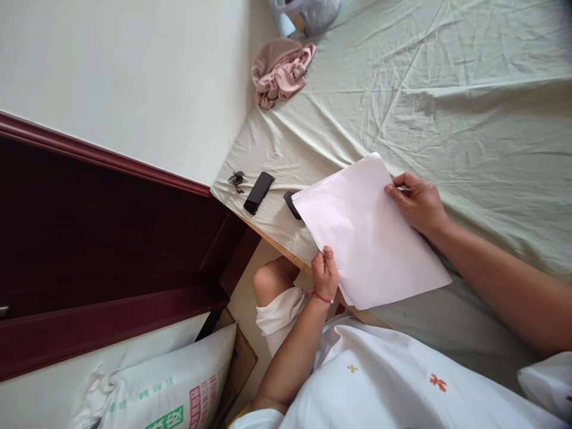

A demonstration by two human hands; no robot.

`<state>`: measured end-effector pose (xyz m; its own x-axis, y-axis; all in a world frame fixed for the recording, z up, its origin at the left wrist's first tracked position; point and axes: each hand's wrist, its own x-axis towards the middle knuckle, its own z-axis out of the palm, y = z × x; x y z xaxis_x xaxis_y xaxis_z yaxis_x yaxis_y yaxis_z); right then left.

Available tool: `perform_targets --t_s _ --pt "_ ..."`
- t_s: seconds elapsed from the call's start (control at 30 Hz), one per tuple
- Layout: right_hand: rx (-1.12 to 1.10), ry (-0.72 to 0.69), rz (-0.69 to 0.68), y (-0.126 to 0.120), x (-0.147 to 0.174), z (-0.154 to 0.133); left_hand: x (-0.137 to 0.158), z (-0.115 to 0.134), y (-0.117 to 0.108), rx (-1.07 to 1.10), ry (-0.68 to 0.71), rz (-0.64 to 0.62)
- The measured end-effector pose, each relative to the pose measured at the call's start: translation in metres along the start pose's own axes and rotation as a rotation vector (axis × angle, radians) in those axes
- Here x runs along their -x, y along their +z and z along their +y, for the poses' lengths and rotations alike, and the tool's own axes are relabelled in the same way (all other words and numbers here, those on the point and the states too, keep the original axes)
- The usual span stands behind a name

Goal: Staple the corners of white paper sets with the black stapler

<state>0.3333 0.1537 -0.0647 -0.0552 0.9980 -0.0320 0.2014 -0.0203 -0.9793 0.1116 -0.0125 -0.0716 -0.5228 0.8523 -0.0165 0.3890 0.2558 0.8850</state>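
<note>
Wrinkled pale green bed sheet (447,89) covers the bed. Near its corner, both hands hold a big pale pink paper sheet (366,232). Left hand (325,273) pinches the near edge; right hand (417,201) pinches the far edge. A black phone (258,192) lies beside it.

— What's that dark thing (292,204) beyond the left hand's (325,274) grip?
— Can't tell; the pink paper (369,232) covers most of it. The right hand's (417,201) fingertips curl under too.
— And the sack (179,387)?
— Cut off by the bottom edge.
</note>
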Motion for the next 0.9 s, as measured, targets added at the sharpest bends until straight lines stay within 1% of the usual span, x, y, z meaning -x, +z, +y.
perform_targets --t_s 0.13,0.27,0.53,0.77,0.9 --pt "0.094 -0.061 0.051 -0.0004 -0.0014 0.0003 0.0003 0.0004 -0.0007 -0.006 0.002 0.0" --pt "0.122 -0.079 0.045 0.0001 -0.0013 0.0028 0.0008 0.0005 -0.001 0.017 -0.007 0.002" --pt "0.129 -0.04 0.04 0.0016 0.0015 -0.0016 0.0032 0.0045 -0.004 0.088 -0.002 -0.1" --pt "0.162 -0.032 0.075 0.0017 0.0012 -0.0026 0.0054 -0.0002 -0.0052 0.075 0.026 -0.126" --pt "0.17 -0.059 0.095 0.0017 0.0015 -0.0011 0.0063 -0.0013 -0.0052 0.116 -0.002 -0.137"
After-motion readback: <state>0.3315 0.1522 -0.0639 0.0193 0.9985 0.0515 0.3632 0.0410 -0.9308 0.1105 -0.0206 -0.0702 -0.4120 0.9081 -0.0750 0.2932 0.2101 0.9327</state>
